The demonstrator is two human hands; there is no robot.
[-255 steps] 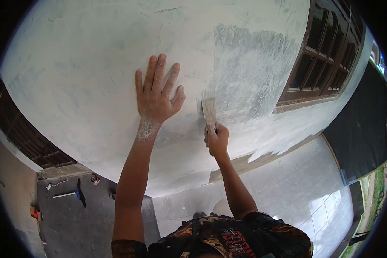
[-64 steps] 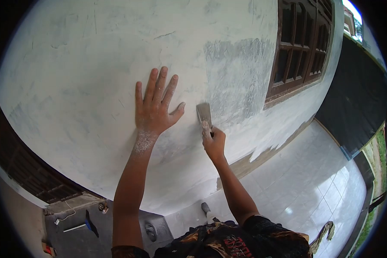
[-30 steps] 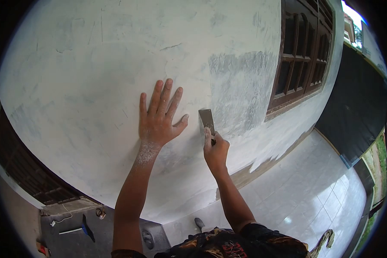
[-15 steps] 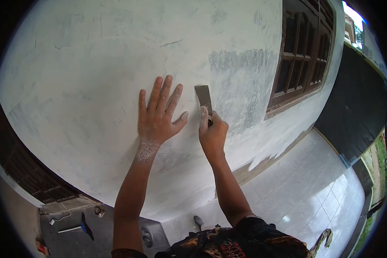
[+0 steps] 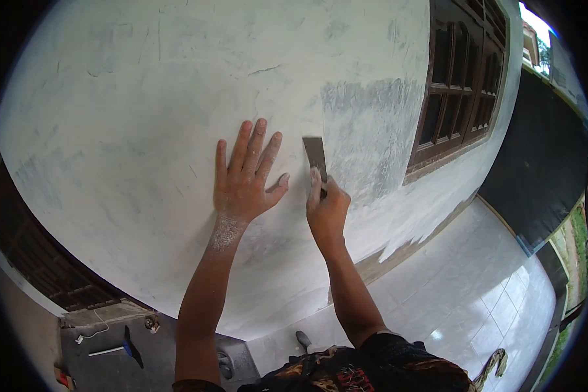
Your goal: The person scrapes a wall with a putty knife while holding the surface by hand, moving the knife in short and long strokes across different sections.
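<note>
My left hand (image 5: 245, 186) lies flat against the whitish wall (image 5: 144, 144), fingers spread and pointing up, with white dust on the wrist and thumb. To its right, my right hand (image 5: 328, 212) grips a putty knife (image 5: 315, 153) by the handle, thumb along the front. Its broad metal blade points upward and appears to rest on the wall, just left of a rough grey patch (image 5: 372, 124). Most of the handle is hidden by my fingers.
A brown wooden window (image 5: 460, 85) is set in the wall at the right. Pale floor tiles (image 5: 431, 281) lie below, with a dark sheet (image 5: 536, 157) beyond. At lower left, a squeegee-like tool (image 5: 130, 349) lies on dark floor; slippers (image 5: 225, 364) are nearby.
The whole view has shifted slightly, so wall and hands appear a little lower and further right. The left hand stays on the wall; the putty knife stays in the right hand.
</note>
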